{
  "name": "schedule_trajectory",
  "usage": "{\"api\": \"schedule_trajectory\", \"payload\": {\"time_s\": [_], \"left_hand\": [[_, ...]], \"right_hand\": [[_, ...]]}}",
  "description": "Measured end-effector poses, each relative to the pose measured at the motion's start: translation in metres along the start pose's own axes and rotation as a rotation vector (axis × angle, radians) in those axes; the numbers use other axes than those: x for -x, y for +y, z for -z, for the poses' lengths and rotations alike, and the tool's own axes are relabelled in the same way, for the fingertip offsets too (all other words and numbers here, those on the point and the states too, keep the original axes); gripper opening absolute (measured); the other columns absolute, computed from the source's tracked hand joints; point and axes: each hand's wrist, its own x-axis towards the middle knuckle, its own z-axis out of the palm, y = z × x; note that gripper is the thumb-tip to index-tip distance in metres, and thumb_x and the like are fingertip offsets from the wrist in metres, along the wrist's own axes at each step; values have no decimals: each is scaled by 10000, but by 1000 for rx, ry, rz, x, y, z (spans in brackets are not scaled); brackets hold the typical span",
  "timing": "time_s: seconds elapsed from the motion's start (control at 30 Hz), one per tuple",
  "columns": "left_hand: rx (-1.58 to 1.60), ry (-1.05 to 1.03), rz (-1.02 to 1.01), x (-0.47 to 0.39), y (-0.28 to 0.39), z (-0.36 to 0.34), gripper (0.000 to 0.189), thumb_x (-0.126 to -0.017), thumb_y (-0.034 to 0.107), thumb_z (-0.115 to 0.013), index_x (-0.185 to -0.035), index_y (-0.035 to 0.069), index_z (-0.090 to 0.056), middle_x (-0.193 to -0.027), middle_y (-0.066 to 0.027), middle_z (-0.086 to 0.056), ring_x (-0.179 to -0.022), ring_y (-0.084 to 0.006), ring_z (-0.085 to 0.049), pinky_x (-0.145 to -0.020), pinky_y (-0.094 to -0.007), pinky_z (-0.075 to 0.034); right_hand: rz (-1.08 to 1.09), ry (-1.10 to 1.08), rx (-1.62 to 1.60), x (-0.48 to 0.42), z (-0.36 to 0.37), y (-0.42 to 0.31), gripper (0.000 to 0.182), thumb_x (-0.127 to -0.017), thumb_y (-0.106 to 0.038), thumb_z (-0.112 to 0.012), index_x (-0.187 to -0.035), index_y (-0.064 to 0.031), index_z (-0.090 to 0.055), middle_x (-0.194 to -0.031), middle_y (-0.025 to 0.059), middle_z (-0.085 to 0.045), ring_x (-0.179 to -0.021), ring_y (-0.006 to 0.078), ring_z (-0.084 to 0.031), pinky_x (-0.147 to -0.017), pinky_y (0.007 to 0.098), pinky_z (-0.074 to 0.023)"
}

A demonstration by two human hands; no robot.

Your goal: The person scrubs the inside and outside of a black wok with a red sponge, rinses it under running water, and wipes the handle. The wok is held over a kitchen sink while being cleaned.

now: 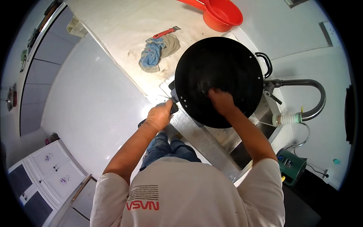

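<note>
A large black wok point(218, 62) rests over a stainless steel sink point(241, 156), its wide bowl facing up. My left hand point(160, 115) grips the wok's dark long handle point(174, 108) at the lower left. Inside the bowl, my right hand point(219, 99) touches the inner surface near the middle with curled fingers; whether something small is under them cannot be seen. A black loop handle point(265, 65) stands out from the wok's far right side.
Left of the wok lie a blue and grey cloth point(154, 54) and a red-handled scraper point(167, 32) on the counter point(119, 37). A red plastic dipper point(222, 17) stands beyond. The faucet point(312, 83) arches at right, above a green machine point(292, 166).
</note>
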Motion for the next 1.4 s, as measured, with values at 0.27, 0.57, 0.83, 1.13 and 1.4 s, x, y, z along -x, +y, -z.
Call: {"api": "schedule_trajectory", "payload": {"time_s": [0.27,0.57,0.83,1.13,1.4], "left_hand": [[-3,22,-17,0,2,-4,344,-729,108,-609,-1017,50,-431,-809,-159,-600,-802,-328,-597,-692,-412,-487],[-6,66,-15,1,-2,-15,425,-717,163,-659,-1044,64,-407,-766,-168,-597,-742,-333,-607,-640,-424,-488],[1,66,-27,1,-3,-19,397,-722,145,-638,-1037,48,-417,-773,-168,-601,-748,-332,-606,-650,-421,-489],[0,76,-20,1,-3,-16,436,-716,170,-663,-1051,57,-407,-778,-174,-602,-739,-344,-605,-655,-417,-489],[3,84,17,-1,-3,-17,419,-715,165,-663,-1029,48,-411,-771,-168,-598,-760,-336,-602,-662,-418,-486]], "right_hand": [[-34,-37,98,-43,1,-1,190,-804,-99,-486,-980,-101,-559,-979,170,-610,-779,330,-634,-678,416,-516],[60,45,163,-55,-2,-6,211,-769,-60,-517,-967,-92,-582,-882,139,-626,-757,298,-642,-643,378,-526],[101,102,125,-61,1,-6,137,-777,-88,-527,-908,-96,-570,-827,146,-622,-722,305,-638,-620,400,-515],[-8,33,98,-43,4,-10,135,-840,-155,-485,-934,-101,-565,-872,146,-622,-757,318,-633,-640,402,-509],[-43,-102,122,-38,3,-25,118,-853,-167,-482,-919,-108,-561,-868,142,-627,-771,312,-637,-661,409,-510]]}}
